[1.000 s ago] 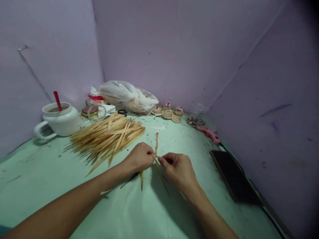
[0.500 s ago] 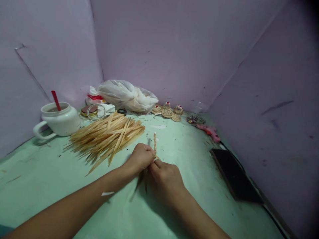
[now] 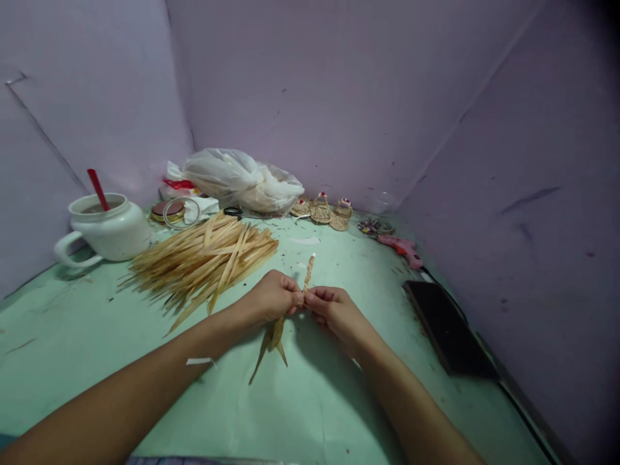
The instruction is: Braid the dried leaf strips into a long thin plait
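Pale purple walls (image 3: 339, 84) enclose a light green surface (image 3: 368, 258) at left, back and right. Dark scuffs (image 3: 530, 201) mark the right wall (image 3: 547, 278). Illumination is dim, the left wall (image 3: 97, 77) appearing brighter than the right.

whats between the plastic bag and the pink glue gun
The head view shows small woven pieces beside the plastic bag, then a cluster of colourful beads nearer the pink glue gun.

Looks like a small craft workspace; can't tell whether home or workshop. Has purple walls (image 3: 329, 90) meeting in corners around a green-covered table (image 3: 242, 413). Shows craft work through a heap of dry plant strips (image 3: 203, 258), small woven pieces (image 3: 320, 214) with red beads (image 3: 323, 194), colourful bead-like bits (image 3: 372, 226), a pink glue gun (image 3: 407, 252) and black-handled scissors (image 3: 233, 211).
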A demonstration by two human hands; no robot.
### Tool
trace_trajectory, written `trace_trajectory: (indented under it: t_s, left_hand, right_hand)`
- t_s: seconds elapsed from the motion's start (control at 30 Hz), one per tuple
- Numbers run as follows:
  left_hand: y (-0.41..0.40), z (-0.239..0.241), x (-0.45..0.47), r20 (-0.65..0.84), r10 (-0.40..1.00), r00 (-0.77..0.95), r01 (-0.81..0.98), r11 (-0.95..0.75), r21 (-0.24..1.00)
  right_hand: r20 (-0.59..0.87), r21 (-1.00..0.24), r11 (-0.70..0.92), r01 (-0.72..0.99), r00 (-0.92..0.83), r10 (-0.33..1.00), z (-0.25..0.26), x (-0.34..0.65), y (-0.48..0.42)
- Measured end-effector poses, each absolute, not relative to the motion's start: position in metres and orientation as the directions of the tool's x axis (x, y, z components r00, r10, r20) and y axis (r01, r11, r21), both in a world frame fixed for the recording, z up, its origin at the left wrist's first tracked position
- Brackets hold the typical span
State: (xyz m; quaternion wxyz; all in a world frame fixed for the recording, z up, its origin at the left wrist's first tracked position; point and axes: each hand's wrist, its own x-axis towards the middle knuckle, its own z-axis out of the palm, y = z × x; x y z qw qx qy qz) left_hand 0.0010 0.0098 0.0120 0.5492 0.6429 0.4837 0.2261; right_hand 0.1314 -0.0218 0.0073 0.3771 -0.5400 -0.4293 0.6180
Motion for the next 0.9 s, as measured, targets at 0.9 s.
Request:
trace_trajectory:
  t_s: [0.9]
  left_hand:
    - [0.010, 0.021, -0.013, -0.071, 0.928, 0.367, 0.805, -0.278, 0.524]
  right_hand:
    - [-0.118, -0.936, -0.143, 0.321, 0.097, 0.988, -0.010, 0.131, -0.018]
